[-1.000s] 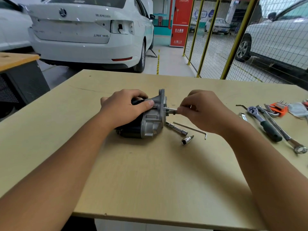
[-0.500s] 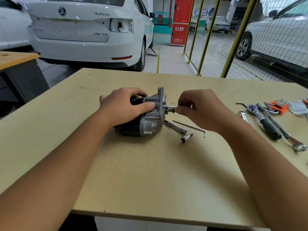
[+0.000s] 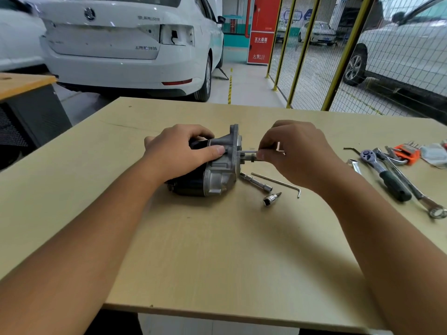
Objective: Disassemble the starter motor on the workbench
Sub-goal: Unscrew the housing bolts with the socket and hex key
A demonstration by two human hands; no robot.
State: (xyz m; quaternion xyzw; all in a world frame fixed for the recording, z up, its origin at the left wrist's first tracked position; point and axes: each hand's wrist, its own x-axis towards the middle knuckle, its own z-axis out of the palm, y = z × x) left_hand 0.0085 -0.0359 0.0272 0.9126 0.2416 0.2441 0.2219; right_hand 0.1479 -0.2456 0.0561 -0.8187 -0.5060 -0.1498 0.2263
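Head view: motor (image 3: 212,175) is lying on its side mid-bench (image 3: 217,250), long axis running left-right, flange end facing your right hand (image 3: 295,153). Your left hand (image 3: 179,155) is clamping the body from above, thumb along the housing. Your right hand is pinching a thin tool (image 3: 249,153) at the flange face, in line with that axis, so any pull should go rightward. Socket (image 3: 272,199), extension (image 3: 256,181) and hex key (image 3: 278,183) are lying just beside. Ratchet (image 3: 384,172) is sitting far right. Car (image 3: 125,44) badge is reading SUPERB; red cabinet (image 3: 260,30) is showing 119.

One starter motor (image 3: 217,172), two hands, one ratchet (image 3: 384,175), three cars.
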